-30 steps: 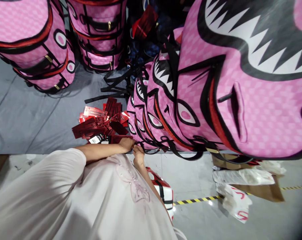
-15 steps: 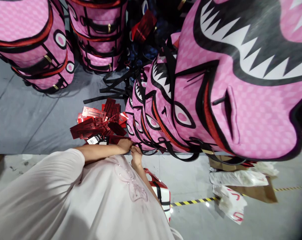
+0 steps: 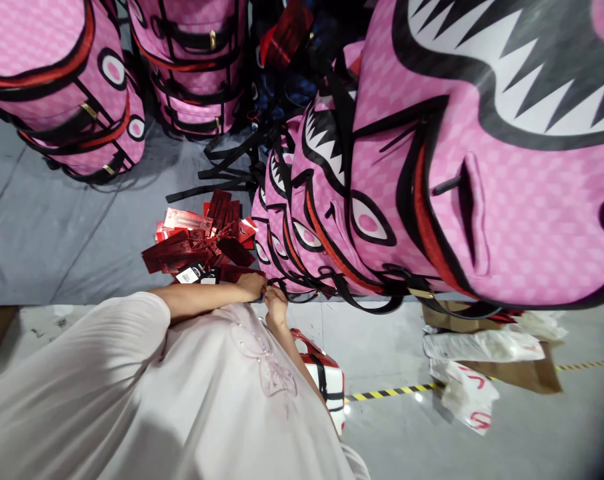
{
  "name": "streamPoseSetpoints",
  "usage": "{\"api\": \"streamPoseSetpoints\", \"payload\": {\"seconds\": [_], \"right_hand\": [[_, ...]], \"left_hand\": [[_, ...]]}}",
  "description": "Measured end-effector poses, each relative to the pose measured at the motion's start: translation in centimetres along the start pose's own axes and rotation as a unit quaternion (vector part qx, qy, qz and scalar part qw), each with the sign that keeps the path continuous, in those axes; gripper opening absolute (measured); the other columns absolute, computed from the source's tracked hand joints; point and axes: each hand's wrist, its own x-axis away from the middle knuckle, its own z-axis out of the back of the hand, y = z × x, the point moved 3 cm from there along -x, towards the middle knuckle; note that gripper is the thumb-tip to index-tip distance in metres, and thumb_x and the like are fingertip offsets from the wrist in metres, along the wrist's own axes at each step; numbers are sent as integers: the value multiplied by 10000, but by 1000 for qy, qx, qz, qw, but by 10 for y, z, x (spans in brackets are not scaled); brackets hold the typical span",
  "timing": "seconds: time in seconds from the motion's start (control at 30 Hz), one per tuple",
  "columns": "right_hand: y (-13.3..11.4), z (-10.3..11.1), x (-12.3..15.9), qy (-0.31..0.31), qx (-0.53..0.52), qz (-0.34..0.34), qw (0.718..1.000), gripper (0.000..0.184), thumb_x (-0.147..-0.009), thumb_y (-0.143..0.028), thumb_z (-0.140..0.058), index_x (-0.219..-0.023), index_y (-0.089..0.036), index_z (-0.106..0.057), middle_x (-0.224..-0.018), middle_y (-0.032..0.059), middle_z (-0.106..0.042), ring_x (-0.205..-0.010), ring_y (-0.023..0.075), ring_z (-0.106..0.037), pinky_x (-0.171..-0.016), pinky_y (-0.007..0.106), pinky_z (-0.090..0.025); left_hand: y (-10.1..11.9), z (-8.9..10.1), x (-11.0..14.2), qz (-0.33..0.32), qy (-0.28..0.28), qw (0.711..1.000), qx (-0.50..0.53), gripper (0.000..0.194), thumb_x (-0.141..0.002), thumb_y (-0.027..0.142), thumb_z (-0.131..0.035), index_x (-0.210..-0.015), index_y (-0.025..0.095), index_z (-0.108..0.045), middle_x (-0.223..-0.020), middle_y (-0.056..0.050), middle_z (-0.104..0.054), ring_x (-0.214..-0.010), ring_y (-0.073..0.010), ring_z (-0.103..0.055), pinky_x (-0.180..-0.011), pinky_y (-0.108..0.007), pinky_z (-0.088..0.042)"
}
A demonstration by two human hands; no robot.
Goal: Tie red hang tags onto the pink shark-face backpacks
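A row of pink backpacks (image 3: 482, 200) printed with shark teeth and eyes lies on its side across the right. My left hand (image 3: 252, 285) and my right hand (image 3: 276, 305) meet at the near end of the row. Both are closed in a pinch on a thin black strap (image 3: 295, 293) of the nearest backpack (image 3: 265, 250). What else the fingertips hold is too small to make out. A heap of shiny red hang tags (image 3: 197, 243) lies just beyond my left hand. My white sleeve and top fill the lower left.
More pink backpacks are stacked at the top left (image 3: 57, 67) and top middle (image 3: 197, 60) on a grey sheet (image 3: 42, 220). A white and red bag (image 3: 329, 383) sits under my right forearm. Crumpled plastic bags and cardboard (image 3: 482, 360) lie by yellow-black floor tape (image 3: 382, 393).
Both hands stay pinched together at the strap with only slight finger movement. The view has shifted a little.
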Motion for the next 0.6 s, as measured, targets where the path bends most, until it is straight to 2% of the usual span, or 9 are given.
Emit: {"api": "streamPoseSetpoints", "payload": {"seconds": [0.1,0.3,0.43,0.6], "right_hand": [[1,0,1,1,1,-10,1000,344,-583,-460,-706,-738,-179,-580,-597,-44,-542,-574,98,-459,-586,238,-335],[2,0,2,5,9,-26,1000,323,-614,-447,-687,-756,-177,-580,-610,-30,-558,-602,115,-500,-599,244,-349],[2,0,1,10,16,-23,1000,319,-614,-442,-669,-773,-178,-588,-632,-20,-576,-632,122,-517,-610,243,-360],[2,1,0,15,30,-21,999,304,-619,-433,-666,-770,-184,-579,-648,-19,-583,-627,124,-518,-615,249,-379]], "left_hand": [[-1,0,0,3,13,1000,-9,217,-858,246,-562,-1028,178,-679,-996,-119,-730,-985,-256,-693,-792,-305,-525],[1,-2,-1,-18,-1,1000,-20,218,-893,216,-509,-1003,161,-690,-997,-137,-729,-965,-256,-702,-790,-312,-536],[2,-2,-3,-34,5,999,-30,252,-887,207,-522,-1078,136,-670,-1047,-167,-716,-1009,-270,-690,-823,-328,-537],[0,-3,-4,-44,1,999,-30,236,-897,174,-489,-1002,133,-696,-982,-160,-727,-948,-267,-705,-785,-323,-542]]}}
